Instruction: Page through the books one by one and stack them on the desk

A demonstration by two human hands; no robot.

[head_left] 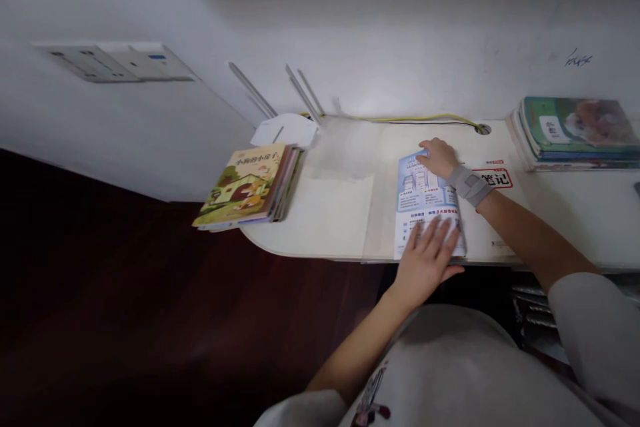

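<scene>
A thin blue-and-white printed booklet (420, 203) lies on the white tabletop in front of me. My left hand (427, 257) rests flat on its lower part, fingers stretched out and slightly spread. At its upper edge, my right hand (439, 159) has curled fingers and thumb on the booklet; the palm side is hidden. To the right, partly under my right wrist, is a white cover (500, 213) with large black characters in a red frame. A clear plastic sheet (383, 213) shows along the booklet's left side.
A stack of picture books (245, 187) sits at the table's rounded left end, overhanging the edge. Behind it stands a white router (285, 130) with raised antennas. Another book stack (575, 130) is at the right. A yellow cable (425, 117) runs along the wall to a round hole.
</scene>
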